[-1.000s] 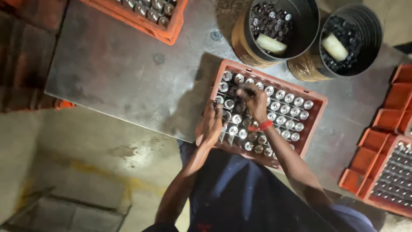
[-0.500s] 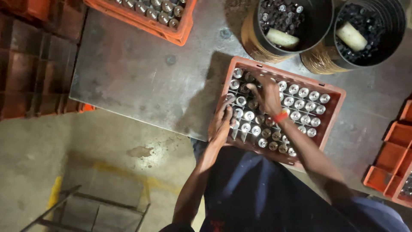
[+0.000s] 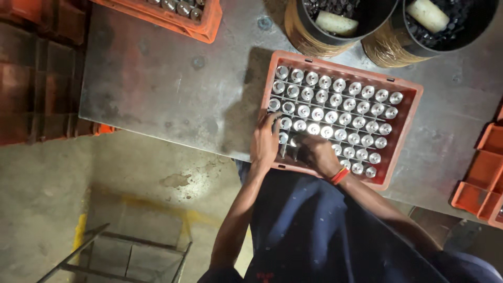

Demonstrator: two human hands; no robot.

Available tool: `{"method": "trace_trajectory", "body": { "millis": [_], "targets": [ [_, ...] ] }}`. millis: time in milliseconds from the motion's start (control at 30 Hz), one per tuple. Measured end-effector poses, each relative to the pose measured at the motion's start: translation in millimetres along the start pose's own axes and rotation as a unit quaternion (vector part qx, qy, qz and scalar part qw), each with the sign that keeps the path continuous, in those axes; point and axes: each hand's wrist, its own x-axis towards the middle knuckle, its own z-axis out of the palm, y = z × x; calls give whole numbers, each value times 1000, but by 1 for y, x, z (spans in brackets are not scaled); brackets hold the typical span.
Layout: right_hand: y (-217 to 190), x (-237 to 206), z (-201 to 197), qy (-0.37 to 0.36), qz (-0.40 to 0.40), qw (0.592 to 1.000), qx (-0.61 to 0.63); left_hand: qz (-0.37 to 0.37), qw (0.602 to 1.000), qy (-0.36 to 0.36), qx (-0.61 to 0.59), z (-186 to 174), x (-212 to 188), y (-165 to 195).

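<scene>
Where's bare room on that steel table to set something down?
The widest bare patch of the steel table lies left of the parts crate, below the second crate. A smaller strip runs right of the parts crate, toward the stacked orange trays. It is crowded by the two black buckets and where both hands work.
</scene>
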Motion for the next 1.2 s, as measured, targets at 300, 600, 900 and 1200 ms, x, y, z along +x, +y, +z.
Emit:
{"method": "trace_trajectory", "body": {
  "millis": [300, 600, 900, 1200],
  "targets": [
    [-9, 13, 11, -42, -85, 986, -141, 24, 986, -47, 156, 56, 20, -24],
    [77, 94, -180, 351, 73, 933, 23, -59, 962, -152, 220, 31, 53, 3],
    [204, 169, -241, 92, 77, 987, -103, -54, 991, 98, 76, -9, 12, 33],
    [188, 160, -283, 79, 56, 992, -80, -75, 976, 198, 45, 5, -58, 31]
  ]
}}
